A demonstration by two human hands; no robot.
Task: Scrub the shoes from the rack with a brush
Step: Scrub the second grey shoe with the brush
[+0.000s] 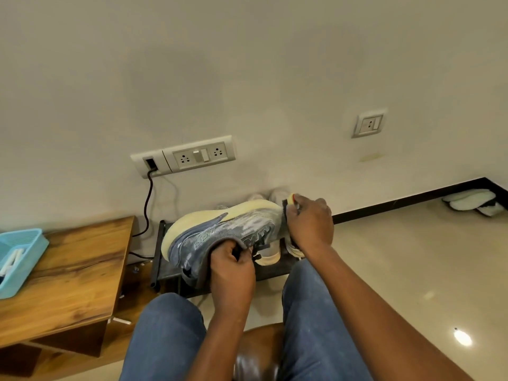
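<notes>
A grey-blue sneaker with a pale yellow sole is held on its side above the low black shoe rack. My left hand grips the sneaker at its collar, fingers curled into the opening. My right hand grips a brush with a yellow handle and dark bristles, pressed against the toe end of the sneaker. More pale shoes sit on the rack, partly hidden behind the sneaker and my hands.
A wooden bench on the left carries a light blue basket. A black cable hangs from the wall socket panel. White slippers lie by the black skirting at right. My jeans-clad knees fill the foreground.
</notes>
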